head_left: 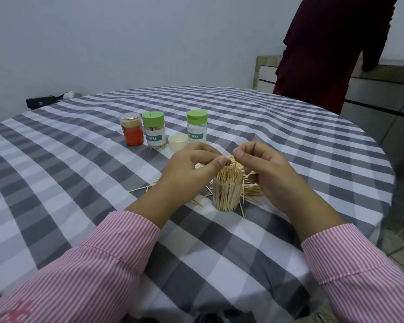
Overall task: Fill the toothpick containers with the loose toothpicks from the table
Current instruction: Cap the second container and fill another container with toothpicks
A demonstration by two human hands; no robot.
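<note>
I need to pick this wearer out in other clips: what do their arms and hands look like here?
Both arms wear long shirt sleeves in fine pink-and-white stripes, with stitched cuffs at the wrists: left sleeve, right sleeve. The left hand and right hand are bare, with no gloves.

Looked woven and matt, the checked tablecloth. Clear, glossy plastic for the open container, pale raw wood for the toothpicks inside. Smooth matt plastic on the green lids. Striped cotton-like cloth on the sleeves.
</note>
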